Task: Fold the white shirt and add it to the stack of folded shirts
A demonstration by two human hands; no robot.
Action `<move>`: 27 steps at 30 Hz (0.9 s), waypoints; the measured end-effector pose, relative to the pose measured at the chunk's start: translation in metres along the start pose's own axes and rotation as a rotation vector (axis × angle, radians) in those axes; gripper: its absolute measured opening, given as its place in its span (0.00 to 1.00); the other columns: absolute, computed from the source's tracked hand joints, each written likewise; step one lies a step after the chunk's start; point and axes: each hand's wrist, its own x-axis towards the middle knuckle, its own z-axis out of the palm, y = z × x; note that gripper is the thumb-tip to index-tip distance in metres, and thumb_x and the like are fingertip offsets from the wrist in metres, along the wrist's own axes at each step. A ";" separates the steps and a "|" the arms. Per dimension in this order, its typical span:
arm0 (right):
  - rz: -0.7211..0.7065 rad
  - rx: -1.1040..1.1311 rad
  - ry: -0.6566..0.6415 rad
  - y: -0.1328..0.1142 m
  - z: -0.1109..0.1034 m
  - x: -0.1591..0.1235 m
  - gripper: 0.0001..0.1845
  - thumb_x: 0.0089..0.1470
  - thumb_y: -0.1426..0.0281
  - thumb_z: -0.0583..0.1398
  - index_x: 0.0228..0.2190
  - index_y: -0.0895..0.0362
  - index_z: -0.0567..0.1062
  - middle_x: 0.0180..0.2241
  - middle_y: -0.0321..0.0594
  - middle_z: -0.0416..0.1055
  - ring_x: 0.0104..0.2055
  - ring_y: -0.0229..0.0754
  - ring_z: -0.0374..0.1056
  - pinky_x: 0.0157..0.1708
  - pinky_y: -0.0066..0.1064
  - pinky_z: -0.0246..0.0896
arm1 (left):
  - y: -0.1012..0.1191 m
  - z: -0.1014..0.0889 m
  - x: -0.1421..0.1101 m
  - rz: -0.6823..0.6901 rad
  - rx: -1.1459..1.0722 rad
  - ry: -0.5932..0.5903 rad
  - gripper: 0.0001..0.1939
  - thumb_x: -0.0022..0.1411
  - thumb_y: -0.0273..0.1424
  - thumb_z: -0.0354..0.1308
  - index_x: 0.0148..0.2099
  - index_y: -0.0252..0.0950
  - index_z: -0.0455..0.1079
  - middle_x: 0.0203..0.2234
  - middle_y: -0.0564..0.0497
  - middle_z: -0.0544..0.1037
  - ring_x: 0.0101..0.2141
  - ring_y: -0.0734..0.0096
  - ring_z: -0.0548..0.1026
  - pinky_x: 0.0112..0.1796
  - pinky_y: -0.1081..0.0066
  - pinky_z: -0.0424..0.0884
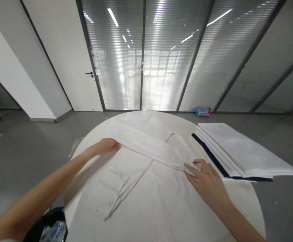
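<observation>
Free air over the white cloth (161,195); right-side obstacle: fabric stack (239,151).

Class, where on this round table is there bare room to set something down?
Bare tabletop shows between the folded stack and right forearm; a smaller patch lies on the far side, between the white cloth and stack. The middle is crowded: cloth, left hand, right hand.

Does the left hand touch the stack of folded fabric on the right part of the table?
No, the left hand is at the folded white cloth band, far across from the fabric stack.
</observation>
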 end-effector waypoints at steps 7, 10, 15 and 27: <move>0.092 0.140 -0.088 -0.003 0.003 -0.001 0.16 0.62 0.64 0.55 0.45 0.50 0.80 0.47 0.42 0.68 0.28 0.36 0.72 0.27 0.30 0.69 | -0.031 -0.050 0.041 -0.180 -0.123 0.325 0.20 0.66 0.37 0.46 0.46 0.34 0.77 0.39 0.44 0.83 0.40 0.58 0.81 0.43 0.64 0.76; 0.081 0.176 -0.083 -0.001 0.002 0.000 0.17 0.61 0.65 0.54 0.44 0.50 0.80 0.46 0.42 0.70 0.28 0.37 0.73 0.28 0.31 0.71 | -0.047 -0.038 0.084 -0.227 0.070 0.351 0.21 0.65 0.31 0.48 0.56 0.33 0.72 0.53 0.41 0.77 0.54 0.55 0.73 0.56 0.61 0.67; 0.147 0.371 -0.002 0.005 0.004 -0.001 0.17 0.60 0.66 0.54 0.44 0.50 0.81 0.51 0.42 0.74 0.30 0.39 0.75 0.35 0.34 0.74 | -0.061 0.006 0.124 -0.215 0.125 0.220 0.25 0.68 0.38 0.48 0.60 0.29 0.66 0.62 0.35 0.67 0.64 0.53 0.60 0.61 0.58 0.57; 0.412 0.836 0.160 0.007 -0.002 0.011 0.20 0.57 0.57 0.61 0.45 0.55 0.81 0.50 0.43 0.77 0.53 0.51 0.73 0.49 0.38 0.75 | -0.066 0.026 0.124 -0.282 0.171 0.233 0.30 0.70 0.46 0.40 0.65 0.33 0.61 0.66 0.38 0.60 0.66 0.56 0.55 0.63 0.57 0.49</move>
